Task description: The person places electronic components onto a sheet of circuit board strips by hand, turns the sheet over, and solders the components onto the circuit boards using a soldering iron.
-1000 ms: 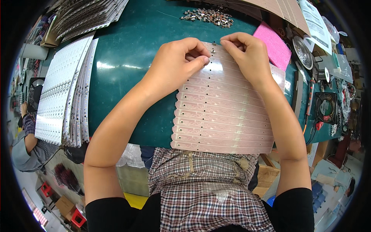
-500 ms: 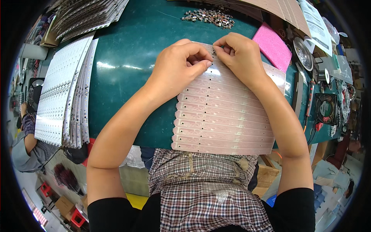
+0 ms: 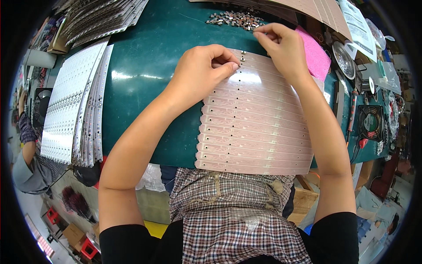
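A pinkish sheet of circuit board strips (image 3: 259, 127) with scalloped left ends lies in front of me on the green table. Along its row of dark holes, two small metal connectors (image 3: 242, 59) sit at the far edge. My left hand (image 3: 204, 70) is over the board's far left part, thumb and fingers pinched beside the hole row; what they hold is too small to make out. Beyond the board, my right hand (image 3: 283, 48) has its thumb and index fingertips together at the near edge of a pile of small metal connectors (image 3: 235, 19). Anything between those fingertips is hidden.
Stacks of white boards (image 3: 72, 105) and more boards (image 3: 103, 20) stand at left. A pink foam pad (image 3: 314, 55) lies behind my right forearm. At right are a soldering iron (image 3: 352, 110), a solder spool (image 3: 368, 86) and a small fan (image 3: 370, 123). Another person (image 3: 30, 171) sits at far left.
My right hand has moved from the board's far edge up and right to the connector pile, uncovering the connectors on the board. My left hand has stayed nearly in place.
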Available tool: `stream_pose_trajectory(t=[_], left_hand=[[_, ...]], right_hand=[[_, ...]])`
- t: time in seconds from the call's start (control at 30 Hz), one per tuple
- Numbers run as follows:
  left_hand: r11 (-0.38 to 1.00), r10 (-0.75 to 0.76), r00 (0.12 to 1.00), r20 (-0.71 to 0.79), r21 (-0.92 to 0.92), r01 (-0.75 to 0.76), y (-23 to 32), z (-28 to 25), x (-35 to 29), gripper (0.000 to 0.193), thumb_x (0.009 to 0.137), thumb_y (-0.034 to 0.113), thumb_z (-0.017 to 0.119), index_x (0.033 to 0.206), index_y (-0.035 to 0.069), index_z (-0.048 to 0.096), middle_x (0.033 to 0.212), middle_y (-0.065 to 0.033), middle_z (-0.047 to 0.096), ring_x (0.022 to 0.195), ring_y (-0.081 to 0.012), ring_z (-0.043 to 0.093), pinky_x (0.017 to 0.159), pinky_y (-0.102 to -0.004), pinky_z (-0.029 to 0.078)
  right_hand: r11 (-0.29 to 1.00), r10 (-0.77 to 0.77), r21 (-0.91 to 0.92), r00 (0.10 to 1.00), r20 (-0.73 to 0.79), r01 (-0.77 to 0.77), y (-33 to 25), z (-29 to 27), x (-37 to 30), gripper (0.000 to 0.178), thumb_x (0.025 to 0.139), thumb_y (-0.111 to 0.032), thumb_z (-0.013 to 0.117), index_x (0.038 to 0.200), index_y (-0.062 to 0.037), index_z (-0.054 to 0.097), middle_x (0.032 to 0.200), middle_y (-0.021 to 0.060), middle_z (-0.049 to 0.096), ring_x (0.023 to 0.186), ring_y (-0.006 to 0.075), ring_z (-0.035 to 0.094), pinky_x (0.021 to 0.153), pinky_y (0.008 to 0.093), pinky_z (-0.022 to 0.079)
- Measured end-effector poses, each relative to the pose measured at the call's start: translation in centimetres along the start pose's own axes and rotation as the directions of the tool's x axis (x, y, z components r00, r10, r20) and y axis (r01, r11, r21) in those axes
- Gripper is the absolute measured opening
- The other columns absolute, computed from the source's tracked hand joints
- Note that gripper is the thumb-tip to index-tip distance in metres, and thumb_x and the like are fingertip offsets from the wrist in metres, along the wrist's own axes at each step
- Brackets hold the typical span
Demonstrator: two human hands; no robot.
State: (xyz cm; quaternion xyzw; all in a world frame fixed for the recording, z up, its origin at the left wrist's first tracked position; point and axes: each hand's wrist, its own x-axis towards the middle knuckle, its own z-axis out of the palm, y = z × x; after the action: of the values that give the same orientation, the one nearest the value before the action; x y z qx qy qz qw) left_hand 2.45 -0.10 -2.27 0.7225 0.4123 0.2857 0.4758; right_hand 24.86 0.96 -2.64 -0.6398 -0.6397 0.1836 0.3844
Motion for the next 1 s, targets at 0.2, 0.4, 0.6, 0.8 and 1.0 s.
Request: stream_pose_trajectory(t=[0.2,0.4,0.6,0.8,1.0], left_hand=[[0.995,-0.053,0.998,0.025,0.084,0.051,0.8,-0.1,0.3,0.019,0.096,0.014,0.069,0.1,-0.004,0.07,0.084,-0.0051,0.071,0.076,-0.0091,0.064,0.07,-0.0246,0.052],[0.877,0.154,0.987,0.044,0.453,-0.157,1.2,0.3,0.9,0.017,0.095,0.017,0.066,0.099,0.001,0.069,0.091,-0.0076,0.065,0.08,-0.0205,0.064,0.074,-0.0339,0.051],[0.807,0.196,0.978,0.066,0.555,-0.2,1.1,0.6,1.2,0.017,0.095,0.019,0.065,0.099,0.004,0.069,0.096,-0.0093,0.066,0.087,-0.0282,0.066,0.077,-0.0386,0.051],[0.767,0.206,0.976,0.076,0.606,-0.209,1.1,0.8,1.2,0.015,0.095,0.019,0.064,0.098,0.005,0.069,0.097,-0.0095,0.066,0.088,-0.0305,0.066,0.077,-0.0411,0.052],[0.638,0.281,0.951,0.131,0.714,-0.288,0.7,1.2,1.3,0.012,0.093,0.018,0.067,0.094,0.007,0.068,0.093,-0.0074,0.064,0.08,-0.0296,0.067,0.071,-0.0408,0.054]], right_hand=[[0.938,-0.172,-0.297,0.984,0.049,0.179,1.5,1.3,2.1,0.018,0.084,-0.02,0.074,0.097,-0.0075,0.074,0.09,0.0104,0.069,0.084,0.0295,0.068,0.076,0.0411,0.054],[0.963,-0.148,-0.231,0.989,-0.014,0.141,0.7,1.0,2.0,0.019,0.092,-0.018,0.07,0.099,-0.0004,0.068,0.09,0.0109,0.072,0.08,0.0177,0.071,0.071,0.033,0.054],[0.994,0.028,0.108,1.0,0.01,-0.029,-0.9,-1.6,0.4,0.018,0.097,-0.017,0.066,0.099,0.0009,0.067,0.086,0.0086,0.073,0.079,0.0147,0.072,0.069,0.0266,0.054],[0.969,0.171,0.18,0.985,0.019,-0.171,-1.8,-3.2,-1.8,0.018,0.092,-0.017,0.072,0.102,-0.002,0.074,0.086,0.0068,0.072,0.08,0.0161,0.071,0.071,0.0294,0.055],[0.956,0.122,0.263,0.992,0.043,-0.129,-1.4,-4.2,-3.1,0.021,0.093,-0.014,0.07,0.107,0.0008,0.075,0.084,0.0061,0.072,0.081,0.012,0.071,0.073,0.0253,0.055]])
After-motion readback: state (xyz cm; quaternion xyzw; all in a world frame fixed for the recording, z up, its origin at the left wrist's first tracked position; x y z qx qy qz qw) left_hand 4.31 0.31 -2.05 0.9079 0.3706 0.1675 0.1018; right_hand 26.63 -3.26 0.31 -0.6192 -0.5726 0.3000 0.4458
